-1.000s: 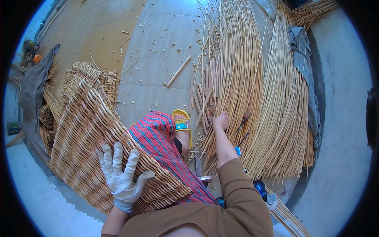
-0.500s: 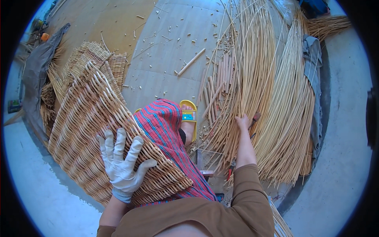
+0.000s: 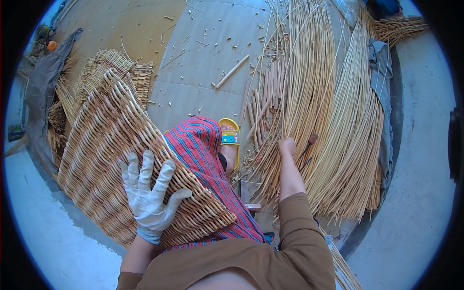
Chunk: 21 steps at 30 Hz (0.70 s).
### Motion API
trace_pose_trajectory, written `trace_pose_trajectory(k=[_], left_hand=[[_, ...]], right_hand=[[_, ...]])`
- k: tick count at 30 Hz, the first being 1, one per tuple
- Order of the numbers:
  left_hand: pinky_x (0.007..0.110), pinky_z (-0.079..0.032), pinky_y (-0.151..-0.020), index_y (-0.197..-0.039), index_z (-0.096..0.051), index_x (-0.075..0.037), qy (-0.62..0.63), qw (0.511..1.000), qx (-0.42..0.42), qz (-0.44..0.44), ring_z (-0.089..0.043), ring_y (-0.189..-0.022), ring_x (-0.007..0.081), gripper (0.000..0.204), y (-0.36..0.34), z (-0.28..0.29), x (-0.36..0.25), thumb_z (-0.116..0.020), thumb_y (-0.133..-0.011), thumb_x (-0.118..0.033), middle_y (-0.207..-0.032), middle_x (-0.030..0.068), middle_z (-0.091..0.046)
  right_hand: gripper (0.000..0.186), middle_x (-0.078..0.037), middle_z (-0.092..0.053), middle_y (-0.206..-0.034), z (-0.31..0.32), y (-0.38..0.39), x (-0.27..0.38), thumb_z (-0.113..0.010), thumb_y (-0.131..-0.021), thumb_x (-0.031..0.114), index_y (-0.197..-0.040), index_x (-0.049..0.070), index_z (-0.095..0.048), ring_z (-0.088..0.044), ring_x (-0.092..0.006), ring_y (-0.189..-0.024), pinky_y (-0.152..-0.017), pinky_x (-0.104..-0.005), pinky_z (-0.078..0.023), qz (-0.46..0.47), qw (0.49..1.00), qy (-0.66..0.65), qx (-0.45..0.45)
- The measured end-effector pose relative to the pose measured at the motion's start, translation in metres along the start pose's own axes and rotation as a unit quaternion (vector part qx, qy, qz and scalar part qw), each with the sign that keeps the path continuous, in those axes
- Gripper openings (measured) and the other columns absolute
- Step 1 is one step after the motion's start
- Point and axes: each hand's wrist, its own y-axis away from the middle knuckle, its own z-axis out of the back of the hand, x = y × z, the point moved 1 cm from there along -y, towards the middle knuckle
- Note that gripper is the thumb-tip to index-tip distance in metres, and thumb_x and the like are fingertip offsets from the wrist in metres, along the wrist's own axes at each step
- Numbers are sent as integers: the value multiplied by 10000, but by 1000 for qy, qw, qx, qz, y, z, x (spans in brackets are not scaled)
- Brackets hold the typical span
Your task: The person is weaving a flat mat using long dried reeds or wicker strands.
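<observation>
Left hand (image 3: 147, 195) flat, open on stiff, light basket (image 3: 111, 164); right hand (image 3: 287, 145) closed on bendy reeds (image 3: 309, 96), probably best held mid-bundle.

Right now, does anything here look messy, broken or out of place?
Short cut cane scraps lie scattered over the floor, and one loose stick lies askew. Otherwise nothing stands out: the gloved left hand lies flat on the woven panel, and the right hand reaches into the cane bundle.

basket (image 3: 111, 159): large woven wicker panel, tan, tilted across the lap, near left
reeds (image 3: 309, 116): long pale bundle, fanned flat on floor, right
</observation>
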Motion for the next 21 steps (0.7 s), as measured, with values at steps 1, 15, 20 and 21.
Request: trace_pose_trajectory(k=[1, 15, 20, 21], left_hand=[[623, -182, -1299, -1461, -664, -193, 3, 1000, -1, 0, -317, -1580, 441, 715, 0, 0, 0, -765, -869, -581, -1660, 160, -463], [620, -159, -1306, -1521, -572, -91, 182, 973, -143, 16, -349, -1561, 448, 759, -3, 8, -15, -831, -887, -420, -1587, 182, -521], [490, -305, -1280, -1553, -463, 15, 547, 832, 53, -77, -380, -1547, 390, 808, -43, 20, -119, -835, -931, -342, -1594, 258, -463], [453, -325, -1266, -1545, -456, 36, 609, 790, 75, 9, -411, -1523, 372, 837, -45, -1, -151, -847, -924, -365, -1595, 255, -465]], right_hand=[[512, -227, -777, -1107, 7, -4, -5, -924, -747, 372, -1078, 15, -765, -766, -355, -1019, -861, -477, -618, -1, 1000, 1, -3], [411, -132, -797, -1121, 154, 37, -45, -748, -961, 131, -1326, -47, -680, -781, -197, -1053, -904, -336, -658, 93, 765, -468, 432], [557, -133, -785, -1175, 189, 76, -29, -745, -965, 135, -1466, -38, -576, -784, -196, -1038, -907, -322, -657, 160, 717, -520, 435], [530, -139, -788, -1176, 193, 83, -27, -736, -971, 123, -1455, -35, -588, -791, -204, -1016, -893, -330, -662, 161, 685, -549, 450]])
